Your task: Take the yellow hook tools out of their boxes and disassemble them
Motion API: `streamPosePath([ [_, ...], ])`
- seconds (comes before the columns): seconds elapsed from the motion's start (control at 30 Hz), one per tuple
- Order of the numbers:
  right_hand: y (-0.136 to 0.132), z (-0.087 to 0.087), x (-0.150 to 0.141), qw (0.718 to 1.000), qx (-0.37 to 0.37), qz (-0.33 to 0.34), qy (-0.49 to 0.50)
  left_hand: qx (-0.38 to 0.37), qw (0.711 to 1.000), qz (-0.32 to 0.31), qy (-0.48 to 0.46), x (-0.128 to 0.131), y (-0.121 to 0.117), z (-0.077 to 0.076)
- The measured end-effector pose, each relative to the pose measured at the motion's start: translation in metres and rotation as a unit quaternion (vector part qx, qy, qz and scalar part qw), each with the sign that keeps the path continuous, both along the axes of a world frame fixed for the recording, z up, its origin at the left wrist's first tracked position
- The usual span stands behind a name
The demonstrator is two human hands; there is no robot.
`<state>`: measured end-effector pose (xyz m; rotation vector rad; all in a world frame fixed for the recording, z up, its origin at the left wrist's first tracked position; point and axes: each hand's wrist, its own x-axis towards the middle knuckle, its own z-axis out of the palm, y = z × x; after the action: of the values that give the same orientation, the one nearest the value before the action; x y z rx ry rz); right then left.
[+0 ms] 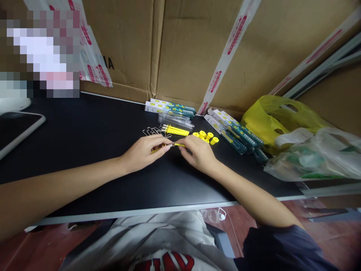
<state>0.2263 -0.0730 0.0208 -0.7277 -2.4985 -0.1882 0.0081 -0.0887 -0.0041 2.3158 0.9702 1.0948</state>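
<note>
My left hand (141, 153) is closed around a slim yellow stick with a metal end (169, 145), which points to the right. My right hand (200, 153) pinches a thin yellow piece (179, 145) close against that metal end; whether the two are joined is too small to tell. Just beyond the fingertips lie several yellow sticks with metal ends (177, 130), side by side. Bent metal wires (149, 131) are beyond my left hand, partly hidden by it. Several small yellow caps (209, 136) lie beyond my right hand. Behind the sticks are clear plastic tubes (176, 121).
Printed slim boxes (169, 107) lie at the back of the black table (93, 131), and more boxes (234, 131) at the right. A yellow plastic bag (259, 113) and a clear bag (318, 154) take up the right end. A white-edged device (19, 130) lies far left. Cardboard (191, 49) stands behind.
</note>
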Motion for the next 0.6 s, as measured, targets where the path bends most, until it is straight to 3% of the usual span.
streamPosePath([
  [0.33,-0.0055,-0.0033,-0.0020,0.996,-0.085,-0.019,-0.001,-0.021,1.000,0.002,-0.003,0.0009,-0.0019,-0.0008],
  [0.6,-0.0081,-0.0007,-0.0031,0.964,-0.259,-0.001,0.054,-0.011,0.999,-0.008,0.034,-0.0005,-0.0025,0.0004],
])
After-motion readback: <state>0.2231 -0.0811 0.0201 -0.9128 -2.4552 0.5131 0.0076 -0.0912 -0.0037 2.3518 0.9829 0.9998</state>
